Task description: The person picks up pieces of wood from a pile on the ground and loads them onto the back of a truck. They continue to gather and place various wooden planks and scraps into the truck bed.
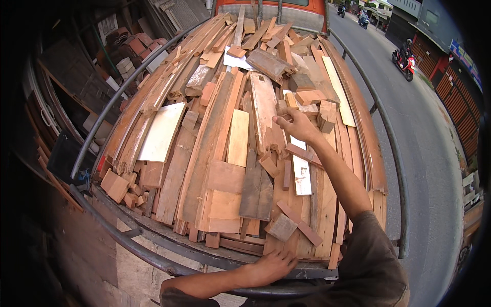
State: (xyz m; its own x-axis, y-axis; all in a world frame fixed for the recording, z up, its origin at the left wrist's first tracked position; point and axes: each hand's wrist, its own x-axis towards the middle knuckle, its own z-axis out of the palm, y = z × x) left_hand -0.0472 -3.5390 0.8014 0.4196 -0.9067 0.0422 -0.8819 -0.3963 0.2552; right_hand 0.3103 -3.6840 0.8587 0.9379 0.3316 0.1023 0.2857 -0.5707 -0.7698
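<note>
My right hand [298, 126] reaches far over the wood pile, its thumb and fingers bent at a small brown wood block [282, 106]. The fingers partly hide how firmly it is gripped. Just left of that hand lies a long, weathered plank [263, 100] with a square hole near its far end. Close to me, my left hand [271, 267] rests with its fingers laid out over the ends of the boards at the truck bed's near edge. A square grey-brown block [281, 227] and a thin reddish strip [300, 223] lie just beyond it.
Scrap planks and offcuts fill the truck bed. A bent metal rail [394, 153] runs round it, with the orange cab [286, 4] at the far end. On the right, a red motorbike [406, 64] is on the road. Stacked boards and tiles [137, 47] stand left.
</note>
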